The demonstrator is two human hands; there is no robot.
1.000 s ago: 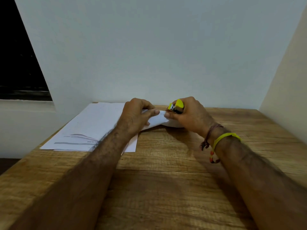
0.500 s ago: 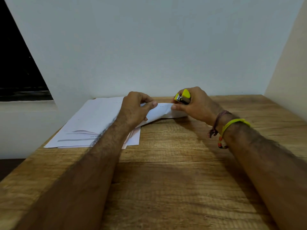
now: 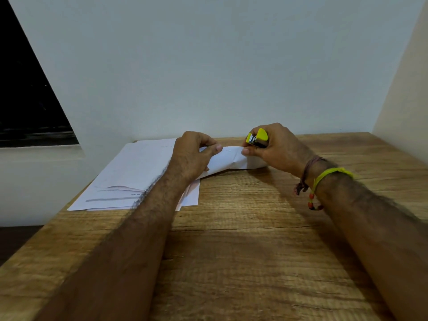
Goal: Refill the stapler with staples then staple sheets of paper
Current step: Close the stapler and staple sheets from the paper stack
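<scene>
A small yellow stapler (image 3: 257, 138) with a metal nose sits in my right hand (image 3: 275, 148), which also pinches the far right edge of a lifted white sheet (image 3: 228, 159). My left hand (image 3: 193, 154) pinches the same sheet a little to the left, thumb on top. The sheet curls up off a fanned pile of white papers (image 3: 134, 174) lying at the back left of the wooden table (image 3: 243, 251). The stapler's nose points left, just above the paper's edge. No loose staples are in sight.
A white wall stands right behind the table, and a cream wall closes the right side. A dark window opening is at the far left. The table's left edge runs close to the paper pile. My right wrist wears a yellow band and a beaded thread.
Both hands and the lifted sheet stay much the same on the table; the view has tilted a little. The grips on the stapler and paper are unchanged.
</scene>
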